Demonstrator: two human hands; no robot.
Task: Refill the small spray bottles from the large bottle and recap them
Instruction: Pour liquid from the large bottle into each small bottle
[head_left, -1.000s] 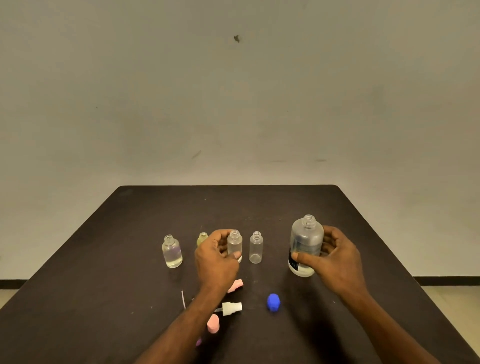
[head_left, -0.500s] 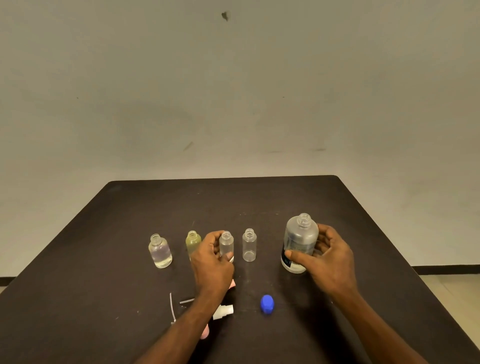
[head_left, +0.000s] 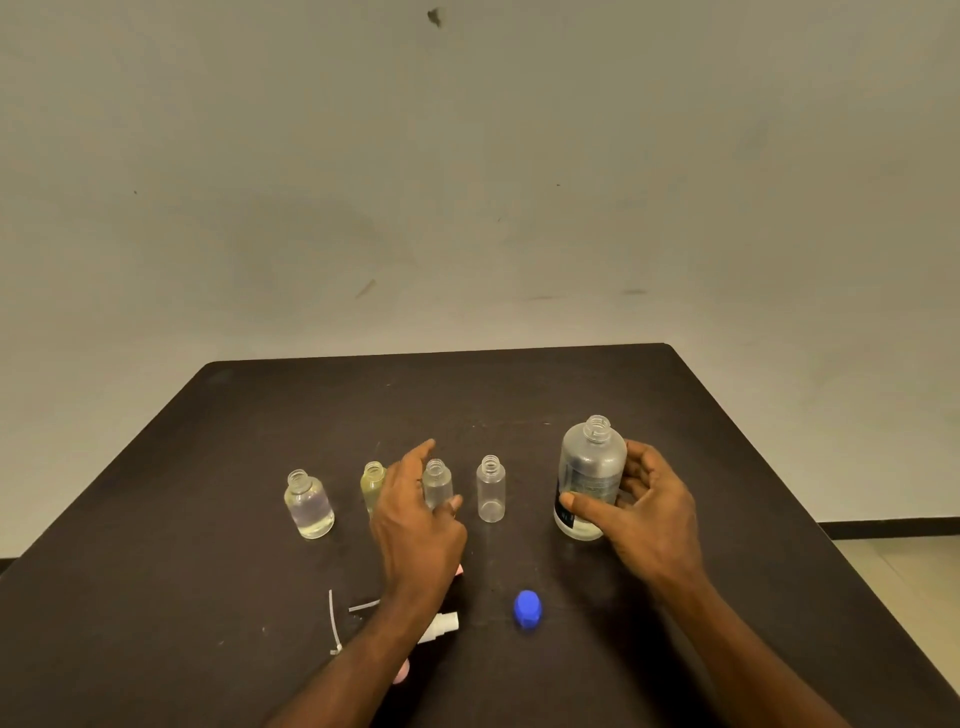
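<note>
A row of small uncapped bottles stands on the dark table (head_left: 467, 395): a round clear bottle (head_left: 309, 506), a yellowish bottle (head_left: 373, 483), a slim clear bottle (head_left: 438, 483) and another slim clear bottle (head_left: 491, 491). My left hand (head_left: 415, 525) sits at the third bottle, its index finger stretched out past it and its thumb beside the base, the fingers spread. To the right, my right hand (head_left: 649, 519) grips the large uncapped bottle (head_left: 592, 467), which stands upright with a little liquid at the bottom.
A blue cap (head_left: 528, 609) lies in front between my arms. A white spray head (head_left: 441, 623) with a loose dip tube (head_left: 335, 623) and pink caps (head_left: 402, 673) lie partly under my left forearm. A bare wall stands behind the table.
My left hand's fingers have uncurled from the third small bottle, the index finger now extended. The right hand keeps its hold on the large bottle. The camera has tilted slightly.
</note>
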